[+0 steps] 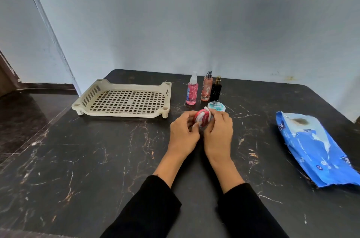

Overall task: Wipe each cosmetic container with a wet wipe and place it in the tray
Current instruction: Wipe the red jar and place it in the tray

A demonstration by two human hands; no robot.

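A round red jar (200, 121) is held between both hands above the dark marble table, tilted toward me. My left hand (183, 132) grips its left side. My right hand (219, 130) holds a white wet wipe (207, 116) pressed over the jar's top and right side. Just behind stands a teal-lidded jar (216, 106). Further back are a pink spray bottle (192, 90), a peach spray bottle (206, 88) and a black bottle (216, 89). The beige slotted tray (124, 115) lies at the left with nothing in it.
A blue pack of wet wipes (315, 150) lies at the right of the table (97, 159). The table's left edge drops to a dark floor (23, 117). A pale wall (194, 23) rises right behind the table.
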